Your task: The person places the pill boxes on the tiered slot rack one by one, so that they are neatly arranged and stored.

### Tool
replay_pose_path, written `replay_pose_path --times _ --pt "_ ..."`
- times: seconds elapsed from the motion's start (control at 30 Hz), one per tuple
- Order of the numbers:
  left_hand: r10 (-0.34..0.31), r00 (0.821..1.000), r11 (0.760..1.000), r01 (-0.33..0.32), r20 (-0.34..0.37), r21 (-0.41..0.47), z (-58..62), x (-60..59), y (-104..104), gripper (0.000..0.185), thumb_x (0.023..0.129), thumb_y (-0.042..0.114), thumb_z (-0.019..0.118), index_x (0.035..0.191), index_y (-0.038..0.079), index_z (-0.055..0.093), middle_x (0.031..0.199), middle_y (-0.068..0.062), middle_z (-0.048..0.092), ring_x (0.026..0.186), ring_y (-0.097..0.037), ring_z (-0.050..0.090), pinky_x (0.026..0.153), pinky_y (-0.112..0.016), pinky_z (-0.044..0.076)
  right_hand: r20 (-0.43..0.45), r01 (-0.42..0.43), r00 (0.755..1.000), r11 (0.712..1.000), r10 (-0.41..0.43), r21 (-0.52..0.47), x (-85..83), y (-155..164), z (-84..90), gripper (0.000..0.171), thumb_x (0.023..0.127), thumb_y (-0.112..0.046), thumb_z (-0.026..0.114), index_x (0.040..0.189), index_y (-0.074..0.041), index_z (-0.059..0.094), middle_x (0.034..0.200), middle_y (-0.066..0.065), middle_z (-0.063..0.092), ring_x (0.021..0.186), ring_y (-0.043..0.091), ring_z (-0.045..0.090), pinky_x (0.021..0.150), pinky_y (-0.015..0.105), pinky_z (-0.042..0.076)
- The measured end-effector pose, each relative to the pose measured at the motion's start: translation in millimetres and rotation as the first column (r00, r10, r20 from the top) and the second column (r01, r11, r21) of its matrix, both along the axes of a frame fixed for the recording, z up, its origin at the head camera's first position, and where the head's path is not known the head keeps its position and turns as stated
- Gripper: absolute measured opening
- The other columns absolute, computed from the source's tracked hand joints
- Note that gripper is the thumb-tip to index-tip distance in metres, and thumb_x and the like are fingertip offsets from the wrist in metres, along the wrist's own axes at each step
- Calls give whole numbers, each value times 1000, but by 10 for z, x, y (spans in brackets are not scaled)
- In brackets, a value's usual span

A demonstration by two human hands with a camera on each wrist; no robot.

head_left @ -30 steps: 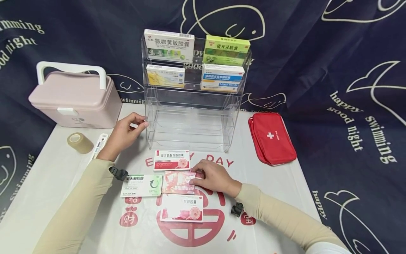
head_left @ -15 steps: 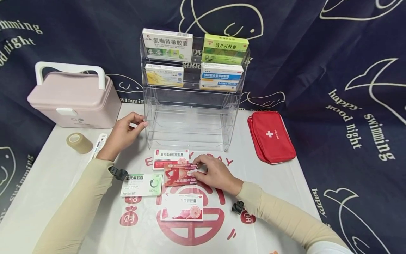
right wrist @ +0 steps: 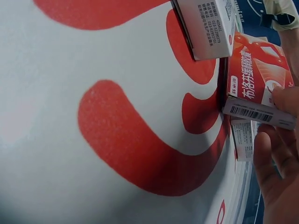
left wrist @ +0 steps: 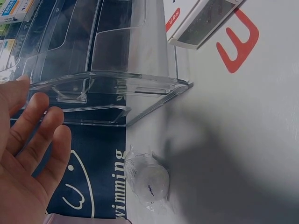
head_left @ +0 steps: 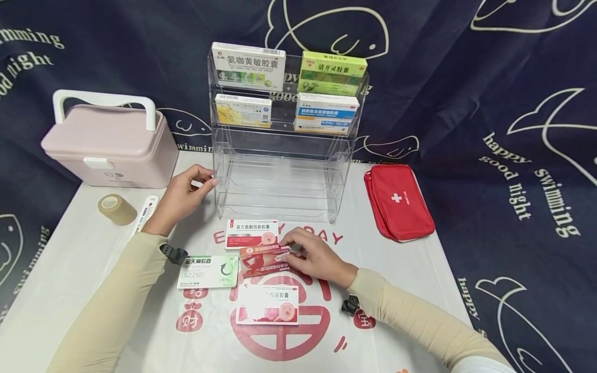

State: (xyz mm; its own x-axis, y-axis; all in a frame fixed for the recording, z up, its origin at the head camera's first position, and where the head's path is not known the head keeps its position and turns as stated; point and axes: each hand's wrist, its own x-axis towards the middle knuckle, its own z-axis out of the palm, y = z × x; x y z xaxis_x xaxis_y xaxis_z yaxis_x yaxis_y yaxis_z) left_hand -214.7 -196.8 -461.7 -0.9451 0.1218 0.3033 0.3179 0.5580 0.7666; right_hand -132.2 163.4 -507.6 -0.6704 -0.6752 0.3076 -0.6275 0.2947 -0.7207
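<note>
My left hand (head_left: 184, 197) pinches the left side edge of a clear tiered display rack (head_left: 280, 199) between thumb and index finger; the left wrist view shows its other fingers loosely bent. A red medicine box (head_left: 262, 263) is tilted up off the table, its right end pinched by my right hand (head_left: 319, 256). In the right wrist view, the thumb lies on the printed face of that box (right wrist: 254, 70), fingers behind it. Around it lie a red-and-white medicine box (head_left: 249, 230) behind, a similar one (head_left: 275, 295) in front, and a green-and-white box (head_left: 207, 272) to the left.
The rack's upper tiers hold a few medicine boxes, including a green one (head_left: 332, 72). At left stand a pink case (head_left: 107, 145) and a tan bandage roll (head_left: 116, 210). A red first-aid pouch (head_left: 400, 203) lies right. A plastic-wrapped round item (left wrist: 148, 182) sits beside the rack.
The red medicine box, lying flat a second ago, has been lifted and tilted by my right hand, so its long side now shows. My left hand has stayed at the rack.
</note>
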Motion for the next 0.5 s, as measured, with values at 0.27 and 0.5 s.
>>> replay_pose_path --times 0.27,0.5 --pt "-4 1000 1000 4 -7 2 -2 -8 -2 21 101 20 68 114 3 67 100 -10 73 84 -13 62 73 -19 50 -26 22 999 1000 -22 -5 -20 41 -20 28 94 -16 76 118 -17 64 119 -6 61 93 20 59 70 30 56" --pt "8 1000 1000 -9 -7 -10 -26 -9 -5 21 101 20 67 114 4 66 99 -9 73 85 -15 62 74 -21 50 9 -38 999 999 39 -17 -18 58 -55 32 96 -11 72 126 -17 63 126 -4 62 93 14 60 71 30 57"
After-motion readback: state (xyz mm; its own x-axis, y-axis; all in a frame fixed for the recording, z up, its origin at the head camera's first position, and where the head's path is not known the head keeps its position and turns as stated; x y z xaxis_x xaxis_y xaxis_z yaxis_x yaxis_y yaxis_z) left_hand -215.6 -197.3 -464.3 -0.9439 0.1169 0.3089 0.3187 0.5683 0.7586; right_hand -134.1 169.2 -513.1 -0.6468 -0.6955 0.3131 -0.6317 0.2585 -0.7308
